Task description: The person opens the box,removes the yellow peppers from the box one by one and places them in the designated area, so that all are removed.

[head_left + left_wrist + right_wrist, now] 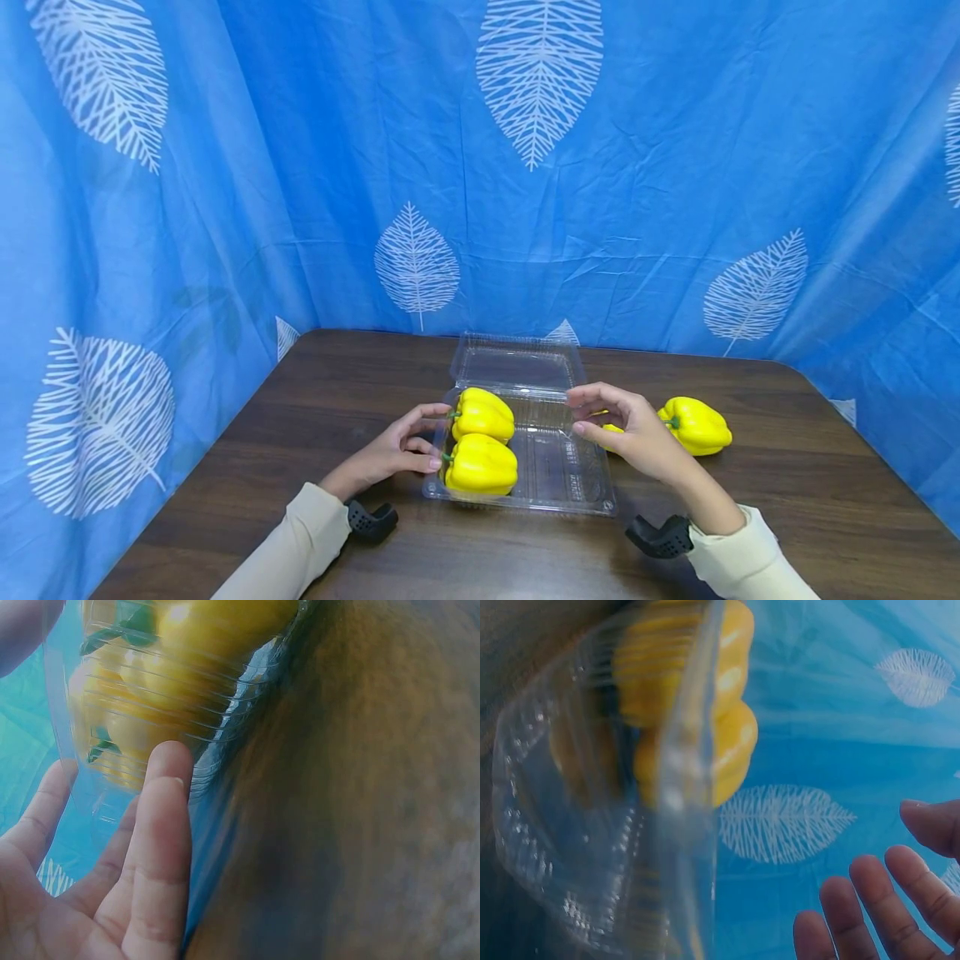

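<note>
A clear plastic clamshell container (558, 471) lies on the table with its lid (517, 367) folded back, away from me. Two yellow bell peppers (483, 465) sit one behind the other in its left half, green stems to the left. My left hand (397, 446) is at the container's left side, its fairly straight fingers (161, 825) along the ribbed wall. Above the container's right edge is my right hand (630, 429), fingers loosely bent and holding nothing. In the right wrist view, its fingers (885, 900) are apart from the container wall.
Right of the container, another yellow bell pepper (697, 427) lies on the dark wooden table (780, 500). More yellow shows behind the right hand, mostly hidden. A blue curtain (637, 208) with white leaf prints hangs around the table's back and sides.
</note>
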A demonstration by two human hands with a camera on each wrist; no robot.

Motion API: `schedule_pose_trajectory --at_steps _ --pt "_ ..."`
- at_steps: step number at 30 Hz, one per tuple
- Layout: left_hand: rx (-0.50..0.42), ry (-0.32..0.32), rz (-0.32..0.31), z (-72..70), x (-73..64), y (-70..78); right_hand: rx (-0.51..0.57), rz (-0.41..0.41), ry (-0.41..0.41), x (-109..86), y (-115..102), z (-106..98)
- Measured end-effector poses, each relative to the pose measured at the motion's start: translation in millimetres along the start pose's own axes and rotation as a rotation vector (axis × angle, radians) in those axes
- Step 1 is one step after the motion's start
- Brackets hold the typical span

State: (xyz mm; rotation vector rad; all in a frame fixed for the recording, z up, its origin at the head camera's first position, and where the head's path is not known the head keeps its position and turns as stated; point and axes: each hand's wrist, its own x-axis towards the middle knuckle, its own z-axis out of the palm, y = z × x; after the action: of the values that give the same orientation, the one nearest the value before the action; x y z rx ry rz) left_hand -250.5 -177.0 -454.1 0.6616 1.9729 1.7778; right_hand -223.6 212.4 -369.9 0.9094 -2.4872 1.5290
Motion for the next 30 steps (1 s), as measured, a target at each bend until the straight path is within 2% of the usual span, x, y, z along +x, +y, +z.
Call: schedule_pose_trajectory --at_steps 18,30 --pt "0.001 -0.006 0.006 0.2 0.9 0.7 0.077 0.094 -0.132 3.3 -2.0 20.5" --pt "0.0 -0.01 0.01 -1.0 0.7 -1.0 0.106 0.089 -0.2 6.4 1.2 36.6"
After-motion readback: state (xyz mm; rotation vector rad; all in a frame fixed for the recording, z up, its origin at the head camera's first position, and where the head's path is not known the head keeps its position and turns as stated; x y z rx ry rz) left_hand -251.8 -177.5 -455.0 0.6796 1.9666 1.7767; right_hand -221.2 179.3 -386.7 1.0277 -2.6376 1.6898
